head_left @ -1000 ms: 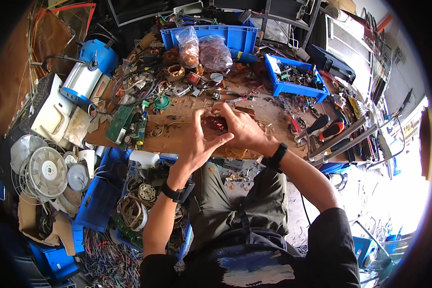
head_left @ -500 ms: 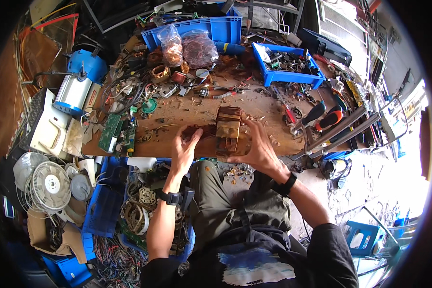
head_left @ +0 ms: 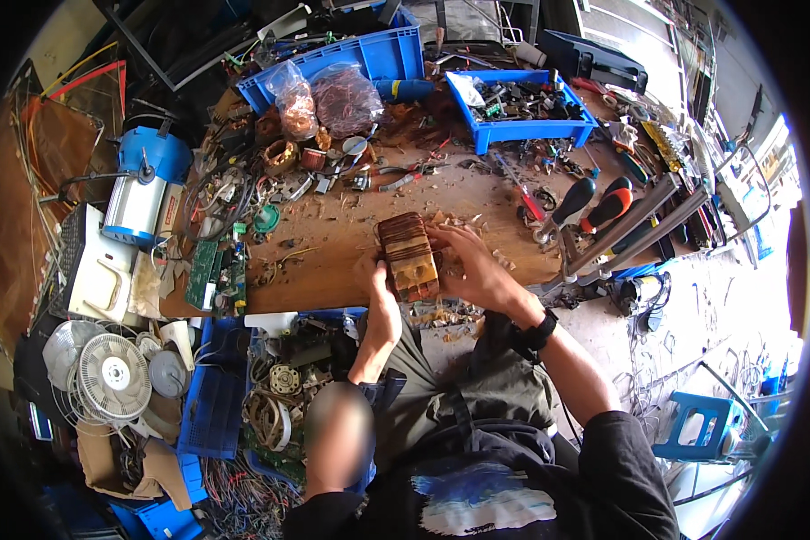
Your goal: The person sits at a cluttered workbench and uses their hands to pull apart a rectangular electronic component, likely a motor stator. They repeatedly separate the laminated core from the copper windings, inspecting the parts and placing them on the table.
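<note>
A block-shaped coil (head_left: 407, 256), wound with copper-brown wire and wrapped partly in yellowish material, was held between two bare hands, near the front edge of a wooden workbench (head_left: 324, 243) and slightly tilted; its left side was gripped by the left hand (head_left: 382, 290), the thumb being laid along it and the other fingers being mostly hidden; by the right hand (head_left: 479, 268), which was curved and partly open, the coil's right side was met at the fingertips, though whether it was firmly gripped there or only steadied could not be told; a dark band (head_left: 538, 331) was worn on the right wrist. Wood-coloured scraps were strewn behind the coil; farther back, red-handled pliers (head_left: 400, 178) were seen lying among small metal parts, and two clear bags, one filled with coppery wire (head_left: 346, 99), were set before a blue crate (head_left: 398, 56); to the right of these a shallow blue tray (head_left: 531, 131) was filled with small dark components; screwdrivers (head_left: 571, 202) were gathered at the bench's right, while a green circuit board (head_left: 203, 274) was placed near its left end.
</note>
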Demonstrator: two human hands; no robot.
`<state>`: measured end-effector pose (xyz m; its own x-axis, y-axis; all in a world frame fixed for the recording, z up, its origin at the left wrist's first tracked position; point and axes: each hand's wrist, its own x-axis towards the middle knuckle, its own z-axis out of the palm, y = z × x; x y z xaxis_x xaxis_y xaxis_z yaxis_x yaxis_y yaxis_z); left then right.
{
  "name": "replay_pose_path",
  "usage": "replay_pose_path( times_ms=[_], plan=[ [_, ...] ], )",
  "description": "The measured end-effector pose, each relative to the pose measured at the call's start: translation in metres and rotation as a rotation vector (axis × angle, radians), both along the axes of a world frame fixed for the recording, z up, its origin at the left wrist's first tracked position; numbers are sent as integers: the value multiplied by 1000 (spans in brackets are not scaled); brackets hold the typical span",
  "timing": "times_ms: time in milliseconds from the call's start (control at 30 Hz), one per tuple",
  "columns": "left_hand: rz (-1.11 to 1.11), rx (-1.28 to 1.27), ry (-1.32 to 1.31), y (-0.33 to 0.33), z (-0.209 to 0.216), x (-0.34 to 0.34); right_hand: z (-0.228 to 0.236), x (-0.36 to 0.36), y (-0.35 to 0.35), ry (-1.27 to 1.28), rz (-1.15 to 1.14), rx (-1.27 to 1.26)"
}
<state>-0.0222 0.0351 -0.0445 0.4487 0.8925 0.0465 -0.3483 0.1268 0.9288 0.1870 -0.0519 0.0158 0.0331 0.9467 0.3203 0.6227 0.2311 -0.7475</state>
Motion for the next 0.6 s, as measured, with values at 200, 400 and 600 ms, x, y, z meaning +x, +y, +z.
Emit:
replay_pose_path(
  times_ms=[200,400,600],
  plan=[
    [126,9,-23,-8,6,8,5,9,4,49,-33,-40],
    [-11,-83,47,-4,49,-25,1,18,11,-21,-36,-8],
    [-20,121,394,-1,46,-18,64,46,-14,128,-22,-17]
  ],
)
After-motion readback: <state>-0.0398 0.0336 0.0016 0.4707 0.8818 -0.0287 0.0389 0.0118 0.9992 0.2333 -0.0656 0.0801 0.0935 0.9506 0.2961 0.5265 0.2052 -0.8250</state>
